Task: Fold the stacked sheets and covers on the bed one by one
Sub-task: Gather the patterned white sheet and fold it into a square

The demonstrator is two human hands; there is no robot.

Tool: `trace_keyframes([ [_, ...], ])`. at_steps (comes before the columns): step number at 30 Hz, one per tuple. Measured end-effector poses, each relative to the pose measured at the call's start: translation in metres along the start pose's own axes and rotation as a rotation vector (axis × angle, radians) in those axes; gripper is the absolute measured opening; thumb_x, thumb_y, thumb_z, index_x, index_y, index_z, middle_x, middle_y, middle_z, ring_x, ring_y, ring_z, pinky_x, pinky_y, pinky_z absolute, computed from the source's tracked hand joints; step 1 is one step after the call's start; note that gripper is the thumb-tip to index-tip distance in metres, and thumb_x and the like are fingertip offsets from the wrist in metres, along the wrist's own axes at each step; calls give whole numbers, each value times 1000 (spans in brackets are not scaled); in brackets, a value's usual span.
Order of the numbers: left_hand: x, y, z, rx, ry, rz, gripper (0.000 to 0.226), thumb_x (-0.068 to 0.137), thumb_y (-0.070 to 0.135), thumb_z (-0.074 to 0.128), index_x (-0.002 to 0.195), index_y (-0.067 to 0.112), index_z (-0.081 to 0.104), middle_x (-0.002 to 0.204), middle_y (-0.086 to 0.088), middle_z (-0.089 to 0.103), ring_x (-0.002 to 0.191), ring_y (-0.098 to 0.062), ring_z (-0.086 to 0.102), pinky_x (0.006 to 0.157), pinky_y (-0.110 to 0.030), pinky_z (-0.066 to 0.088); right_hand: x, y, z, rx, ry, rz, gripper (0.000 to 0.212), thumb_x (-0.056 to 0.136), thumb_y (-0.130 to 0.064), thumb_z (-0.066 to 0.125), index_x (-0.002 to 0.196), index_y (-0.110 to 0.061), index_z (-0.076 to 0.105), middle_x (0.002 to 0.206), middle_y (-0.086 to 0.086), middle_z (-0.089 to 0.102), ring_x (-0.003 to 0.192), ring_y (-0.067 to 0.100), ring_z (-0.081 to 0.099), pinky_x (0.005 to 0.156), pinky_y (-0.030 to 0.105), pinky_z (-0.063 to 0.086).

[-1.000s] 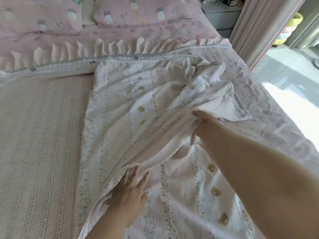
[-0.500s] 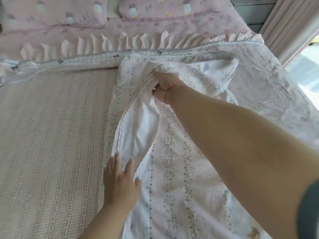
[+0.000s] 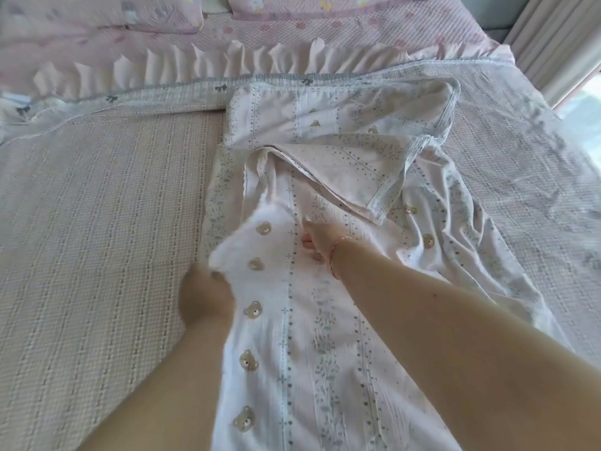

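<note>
Bear-printed cotton sheet (image 3: 325,369) is gripped at its left fold by the blurred left hand (image 3: 205,297). It is pressed onto the textured bed (image 3: 97,222) by the right hand (image 3: 317,240), whose finger spread cannot be told.

1. We can read no text, label, brand, number or sign anywhere in this view.
2. The sheet (image 3: 325,320) lying on the bed (image 3: 97,222) carries only printed pictures: small bear faces, hearts, leafy sprigs and dotted lines, with no letters among them.
3. The pillows (image 3: 97,11) at the head edge of the bed show blurred cartoon figures; if any lettering is there, we cannot make it out.
</note>
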State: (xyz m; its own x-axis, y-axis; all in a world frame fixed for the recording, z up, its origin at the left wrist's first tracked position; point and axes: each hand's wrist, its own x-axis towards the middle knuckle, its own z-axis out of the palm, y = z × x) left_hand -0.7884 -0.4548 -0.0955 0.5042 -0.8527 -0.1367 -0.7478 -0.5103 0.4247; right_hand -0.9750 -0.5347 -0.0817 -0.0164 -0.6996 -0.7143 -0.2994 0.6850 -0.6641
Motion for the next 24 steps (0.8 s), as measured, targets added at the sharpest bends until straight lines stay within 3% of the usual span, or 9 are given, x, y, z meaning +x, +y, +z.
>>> trace_keyframes([
  [2, 12, -18, -6, -17, -73, -121, 29, 96, 16, 43, 116, -1, 55, 111, -21, 62, 99, -38, 58, 79, -41, 46, 4, 4, 3, 28, -49, -33, 32, 101, -36, 38, 78, -19, 52, 94, 5, 51, 77, 16, 50, 68, 23, 41],
  [5, 16, -9, 1, -182, -226, -158, 53, 85, 35, 62, 125, 3, 47, 115, -15, 61, 98, -34, 63, 78, -40, 54, 1, 10, 4, -15, -58, -110, 29, 101, -30, 38, 102, -9, 59, 99, 8, 53, 88, 20, 50, 73, 25, 42],
  [8, 17, 4, 9, -278, -312, -254, 87, 71, 60, 69, 136, 10, 40, 124, -10, 57, 105, -32, 62, 81, -44, 57, -6, 27, -5, -110, 34, -168, 40, 101, -32, 38, 108, 0, 61, 92, 10, 56, 77, 21, 51, 74, 32, 46],
  [11, 26, 9, 17, -427, -391, -263, 54, 77, 46, 75, 119, 14, 61, 104, 0, 66, 89, -21, 64, 65, -28, 51, -5, 50, -21, -198, 104, -177, 24, 98, -34, 43, 99, -16, 59, 93, 6, 61, 82, 20, 57, 78, 34, 50],
  [14, 46, 4, 12, -493, -298, -221, 35, 82, 34, 74, 107, 12, 66, 93, -2, 68, 82, -21, 65, 66, -28, 51, -1, 65, -30, -259, 186, -240, 16, 95, -27, 48, 86, -20, 58, 78, 2, 59, 70, 18, 55, 65, 29, 46],
  [16, 62, -14, 8, -397, -133, -259, 45, 83, 37, 72, 110, 2, 63, 105, -16, 68, 94, -33, 65, 78, -40, 55, -3, 71, -37, -330, 247, -307, 11, 94, -27, 50, 99, -23, 59, 90, 0, 61, 84, 20, 57, 71, 28, 45],
  [19, 60, -24, 6, -155, -76, -318, 58, 90, 39, 61, 132, 1, 48, 133, -22, 51, 118, -41, 52, 89, -44, 48, -12, 78, -54, -657, 324, -370, 40, 96, -31, 44, 136, -25, 44, 138, 1, 47, 129, 23, 42, 105, 32, 31],
  [21, 36, -9, 4, 121, 42, -124, 58, 92, 39, 55, 138, 9, 39, 143, -19, 38, 130, -37, 37, 101, -48, 36, -26, 84, -60, -839, 362, -482, 51, 97, -39, 35, 146, -26, 30, 153, -3, 30, 142, 18, 24, 116, 31, 13],
  [24, -10, 6, 25, 358, -17, 589, 61, 96, 43, 28, 152, 20, 21, 158, -8, 18, 144, -27, 17, 115, -47, 16, -39, 113, -65, -1201, 156, -700, 68, 87, -56, 11, 151, -34, 9, 158, -10, 6, 145, 8, -3, 117, 33, -7],
])
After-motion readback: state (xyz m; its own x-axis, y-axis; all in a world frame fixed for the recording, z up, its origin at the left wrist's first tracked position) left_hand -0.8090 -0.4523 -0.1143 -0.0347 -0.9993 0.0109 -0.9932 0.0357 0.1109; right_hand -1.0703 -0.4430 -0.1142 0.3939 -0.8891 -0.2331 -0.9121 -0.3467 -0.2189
